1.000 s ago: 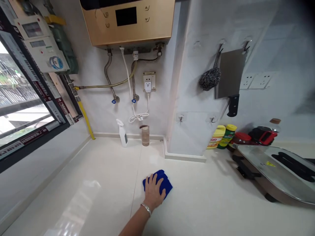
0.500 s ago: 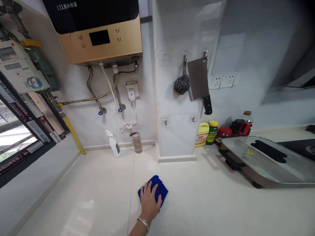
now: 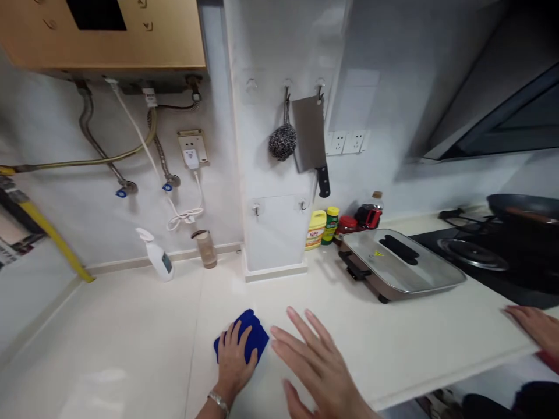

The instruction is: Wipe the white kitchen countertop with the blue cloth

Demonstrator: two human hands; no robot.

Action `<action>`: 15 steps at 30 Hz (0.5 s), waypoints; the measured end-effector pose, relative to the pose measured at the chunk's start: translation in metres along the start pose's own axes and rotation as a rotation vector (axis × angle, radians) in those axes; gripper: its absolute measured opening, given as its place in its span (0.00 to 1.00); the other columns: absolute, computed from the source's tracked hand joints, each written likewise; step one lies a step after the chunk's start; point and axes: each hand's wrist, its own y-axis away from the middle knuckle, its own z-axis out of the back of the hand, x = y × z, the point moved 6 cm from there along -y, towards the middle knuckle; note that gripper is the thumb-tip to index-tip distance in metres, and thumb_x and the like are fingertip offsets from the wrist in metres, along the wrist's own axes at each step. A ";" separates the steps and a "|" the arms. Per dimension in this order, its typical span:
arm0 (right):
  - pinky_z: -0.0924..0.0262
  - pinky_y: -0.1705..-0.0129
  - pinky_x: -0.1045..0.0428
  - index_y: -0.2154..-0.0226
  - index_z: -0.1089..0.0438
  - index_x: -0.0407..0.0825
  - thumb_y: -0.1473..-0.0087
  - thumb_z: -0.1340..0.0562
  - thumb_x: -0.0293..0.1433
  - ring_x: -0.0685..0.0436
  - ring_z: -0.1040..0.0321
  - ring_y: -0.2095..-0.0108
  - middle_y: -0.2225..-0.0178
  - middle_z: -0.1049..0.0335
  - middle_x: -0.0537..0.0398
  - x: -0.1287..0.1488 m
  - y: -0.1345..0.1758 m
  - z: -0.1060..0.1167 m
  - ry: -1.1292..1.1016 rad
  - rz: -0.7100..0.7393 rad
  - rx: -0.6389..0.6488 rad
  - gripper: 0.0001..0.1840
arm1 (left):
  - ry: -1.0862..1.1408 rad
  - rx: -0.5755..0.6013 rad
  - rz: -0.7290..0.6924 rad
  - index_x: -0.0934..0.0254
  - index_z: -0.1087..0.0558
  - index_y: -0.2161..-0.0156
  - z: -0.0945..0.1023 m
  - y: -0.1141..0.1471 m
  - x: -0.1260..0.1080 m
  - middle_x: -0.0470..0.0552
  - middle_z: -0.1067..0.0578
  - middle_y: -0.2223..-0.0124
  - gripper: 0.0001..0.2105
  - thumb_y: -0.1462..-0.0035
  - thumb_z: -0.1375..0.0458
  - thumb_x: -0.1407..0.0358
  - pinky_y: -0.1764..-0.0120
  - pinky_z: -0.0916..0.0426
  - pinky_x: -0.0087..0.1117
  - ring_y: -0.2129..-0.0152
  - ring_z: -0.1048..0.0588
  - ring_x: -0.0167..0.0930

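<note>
Since the earlier frame the right hand (image 3: 321,364) has come into view, fingers spread flat, holding nothing, beside the folded blue cloth (image 3: 247,340). The left hand (image 3: 231,361) presses that cloth onto the glossy white table (image 3: 131,337), palm down, fingers loosely spread. Another person's hand (image 3: 535,326) rests at the table's far right edge.

Deep blue cloth (image 3: 244,343) on the glossy cream bench (image 3: 131,343); yellow bottle (image 3: 315,230) beside a green-capped jar (image 3: 331,224); white spray bottle (image 3: 155,256); gold heater (image 3: 105,32); black-handled grey cleaver (image 3: 311,139)
</note>
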 end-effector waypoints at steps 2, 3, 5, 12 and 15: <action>0.51 0.31 0.33 0.50 0.30 0.50 0.44 0.43 0.26 0.36 0.53 0.32 0.39 0.35 0.49 -0.001 -0.011 -0.010 0.053 0.082 0.031 0.19 | 0.012 -0.010 -0.118 0.53 0.36 0.36 -0.011 0.005 -0.017 0.55 0.33 0.34 0.28 0.42 0.43 0.58 0.37 0.42 0.53 0.37 0.37 0.45; 0.50 0.31 0.34 0.52 0.29 0.48 0.45 0.43 0.25 0.36 0.54 0.31 0.39 0.35 0.49 -0.002 -0.014 -0.019 0.069 0.108 0.046 0.17 | 0.014 -0.010 -0.164 0.52 0.37 0.35 -0.016 0.008 -0.026 0.54 0.33 0.34 0.29 0.42 0.43 0.57 0.37 0.43 0.52 0.37 0.37 0.44; 0.50 0.30 0.35 0.55 0.29 0.47 0.45 0.44 0.25 0.37 0.56 0.31 0.38 0.36 0.49 -0.004 -0.017 -0.040 0.082 0.102 0.087 0.15 | 0.013 -0.006 -0.213 0.52 0.39 0.34 -0.024 0.012 -0.039 0.54 0.33 0.34 0.30 0.42 0.43 0.58 0.37 0.43 0.50 0.37 0.37 0.43; 0.52 0.30 0.32 0.50 0.30 0.46 0.42 0.45 0.26 0.32 0.65 0.29 0.32 0.46 0.51 -0.012 0.001 -0.072 0.129 0.058 0.218 0.18 | 0.107 0.069 -0.256 0.53 0.42 0.32 -0.029 0.013 -0.049 0.55 0.38 0.31 0.30 0.39 0.45 0.57 0.35 0.45 0.54 0.33 0.42 0.44; 0.56 0.29 0.30 0.47 0.31 0.48 0.43 0.45 0.25 0.32 0.67 0.29 0.31 0.51 0.53 -0.022 0.007 -0.092 0.081 0.002 0.262 0.21 | 0.358 0.112 -0.167 0.54 0.39 0.34 -0.023 0.008 -0.042 0.54 0.35 0.32 0.29 0.41 0.45 0.55 0.33 0.45 0.55 0.34 0.40 0.43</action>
